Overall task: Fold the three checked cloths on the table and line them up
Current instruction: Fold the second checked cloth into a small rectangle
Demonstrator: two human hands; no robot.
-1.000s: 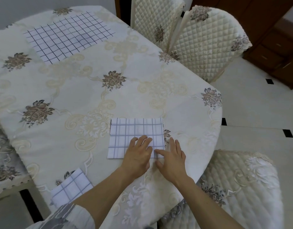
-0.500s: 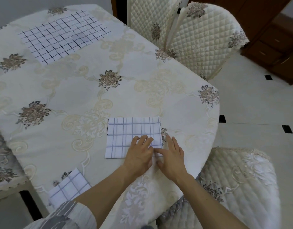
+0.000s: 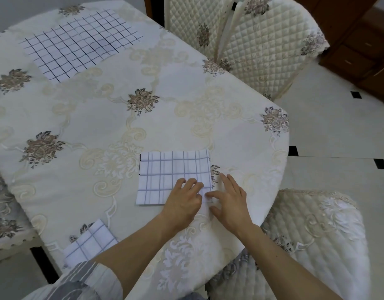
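Here my left hand (image 3: 183, 202) lay flat, fingers spread, on the half-folded cloth (image 3: 165, 177) | right hand (image 3: 230, 200) open, thumb on its near-right corner | small folded cloth (image 3: 91, 242) at the near edge | unfolded cloth (image 3: 78, 42) far left on the table (image 3: 186, 100).

Rounded table (image 3: 186, 131) under a cream damask tablecloth (image 3: 95, 118) with brown floral motifs. Two quilted cream chair backs (image 3: 262, 44) stand at its far right edge; a third quilted chair (image 3: 312, 239) sits at its near right edge. Pale tiled floor (image 3: 338, 126) with small black inset squares; dark wooden cabinet (image 3: 364, 46) at upper right. Grey wall (image 3: 56, 3) behind the far edge; soft, even light
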